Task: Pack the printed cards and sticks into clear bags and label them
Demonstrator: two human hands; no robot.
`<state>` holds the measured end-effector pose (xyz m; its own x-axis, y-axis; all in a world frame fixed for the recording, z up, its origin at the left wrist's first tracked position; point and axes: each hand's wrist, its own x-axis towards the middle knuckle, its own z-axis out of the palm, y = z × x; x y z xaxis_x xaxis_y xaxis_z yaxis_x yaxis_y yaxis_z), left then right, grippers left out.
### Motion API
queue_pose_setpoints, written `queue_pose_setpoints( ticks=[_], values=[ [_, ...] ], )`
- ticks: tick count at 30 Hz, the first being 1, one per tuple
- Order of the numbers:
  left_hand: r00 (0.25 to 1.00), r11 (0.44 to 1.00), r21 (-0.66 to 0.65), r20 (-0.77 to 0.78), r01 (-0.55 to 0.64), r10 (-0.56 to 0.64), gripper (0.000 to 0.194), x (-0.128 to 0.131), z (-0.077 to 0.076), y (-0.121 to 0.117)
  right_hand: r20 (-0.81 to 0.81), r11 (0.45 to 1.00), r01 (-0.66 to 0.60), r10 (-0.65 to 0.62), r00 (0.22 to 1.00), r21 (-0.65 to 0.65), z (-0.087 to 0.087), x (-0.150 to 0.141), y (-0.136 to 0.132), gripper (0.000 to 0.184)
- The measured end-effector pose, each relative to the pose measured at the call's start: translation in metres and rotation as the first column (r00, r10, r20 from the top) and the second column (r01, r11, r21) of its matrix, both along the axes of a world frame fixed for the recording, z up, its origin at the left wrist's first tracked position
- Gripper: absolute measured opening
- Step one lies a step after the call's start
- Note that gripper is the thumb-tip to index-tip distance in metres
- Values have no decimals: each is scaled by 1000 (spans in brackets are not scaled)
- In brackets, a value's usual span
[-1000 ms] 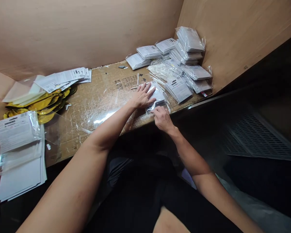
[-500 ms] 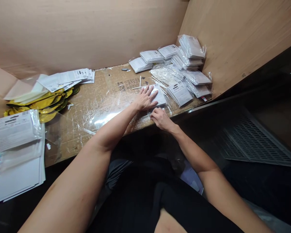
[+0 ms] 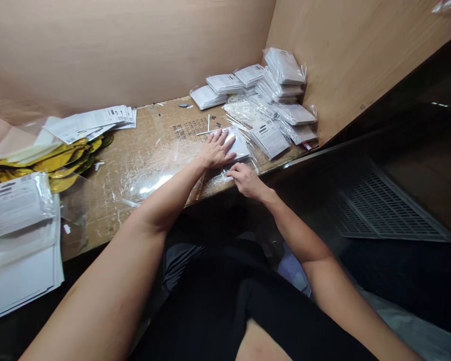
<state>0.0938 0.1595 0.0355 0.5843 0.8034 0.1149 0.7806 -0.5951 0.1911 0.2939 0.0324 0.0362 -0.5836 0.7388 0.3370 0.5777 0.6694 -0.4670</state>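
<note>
My left hand (image 3: 218,149) lies flat with spread fingers on a white packet (image 3: 240,144) in a clear plastic bag, pressing it against the cardboard-covered worktop. Just nearer to me, my right hand (image 3: 247,180) is closed in a pinch by the bag's near edge. Clear plastic shows around those fingertips, but what they grip is too small to make out. To the right of the held packet is another bagged packet with a printed header (image 3: 269,139). Thin white sticks (image 3: 237,123) lie just behind the hands.
Bagged white packets (image 3: 285,67) are stacked in the back right corner. At left are printed cards (image 3: 93,120), gold foil pieces (image 3: 56,159) and white sheets (image 3: 22,281) overhanging the front edge. Wooden panels (image 3: 135,50) enclose the worktop (image 3: 150,145). A grey plastic crate (image 3: 394,205) stands lower right.
The view has shifted slightly, so the worktop sits farther left. My right fingertips have straightened somewhat into a pinch at the bag's near edge. My left hand stays flat on the packet.
</note>
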Motion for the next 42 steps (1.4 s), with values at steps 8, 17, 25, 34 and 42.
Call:
queue_pose_setpoints(
  ticks=[8, 17, 25, 34, 42],
  values=[
    [1000, 1000, 5, 9, 4, -5, 82, -1, 3, -4, 86, 996, -81, 78, 993, 30, -23, 14, -13, 34],
    [1000, 1000, -8, 8, 1, -1, 80, 0, 9, -10, 206, 999, -23, 18, 978, 23, -6, -16, 19, 17],
    [999, 999, -31, -12, 29, -30, 82, -4, 7, -5, -469, 897, 83, -304, 829, -434, -9, 76, -39, 32],
    [993, 991, -79, -17, 112, -113, 82, -9, 9, -38, 53, 582, 688, -745, 665, -433, -71, 169, -139, 34],
    [983, 993, 66, 152, 97, -106, 78, -42, 17, -124, -2, 937, 323, -326, 945, 130, -52, 125, -64, 38]
  ],
)
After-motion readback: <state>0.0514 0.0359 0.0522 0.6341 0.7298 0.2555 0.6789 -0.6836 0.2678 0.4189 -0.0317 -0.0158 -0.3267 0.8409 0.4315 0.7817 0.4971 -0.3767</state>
